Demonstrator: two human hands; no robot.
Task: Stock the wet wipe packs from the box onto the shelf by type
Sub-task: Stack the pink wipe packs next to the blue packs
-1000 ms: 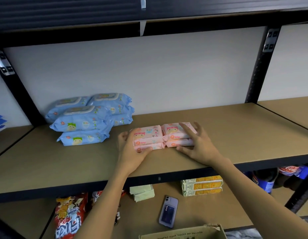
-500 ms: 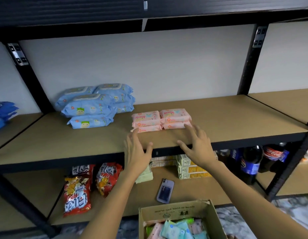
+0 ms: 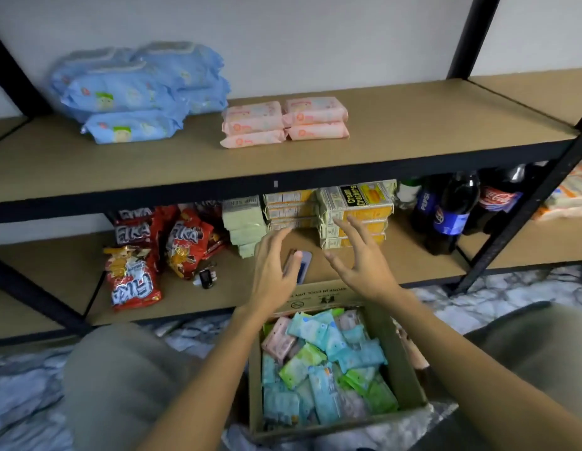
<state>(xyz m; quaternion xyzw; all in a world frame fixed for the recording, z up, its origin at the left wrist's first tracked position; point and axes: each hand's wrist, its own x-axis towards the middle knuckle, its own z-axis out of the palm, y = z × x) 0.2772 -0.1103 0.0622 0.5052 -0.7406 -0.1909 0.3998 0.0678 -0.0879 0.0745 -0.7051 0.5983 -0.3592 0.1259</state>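
Both hands are seen above the far rim of the cardboard box (image 3: 398, 369), nothing held: the left hand (image 3: 274, 271) with fingers straight and close together, the right hand (image 3: 361, 263) with fingers spread wide. Mixed wet wipe packs (image 3: 319, 366) are heaped inside the box. Above the box, on the shelf (image 3: 413, 131), pink packs (image 3: 284, 122) are stacked in two piles, with blue packs (image 3: 136, 92) to their left.

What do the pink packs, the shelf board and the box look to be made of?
Pink packs: soft plastic film, slightly glossy, with crimped ends. Shelf board: probably matte brown fibreboard, flat and grainless, on a dark frame. Box: brown cardboard with printed flaps.
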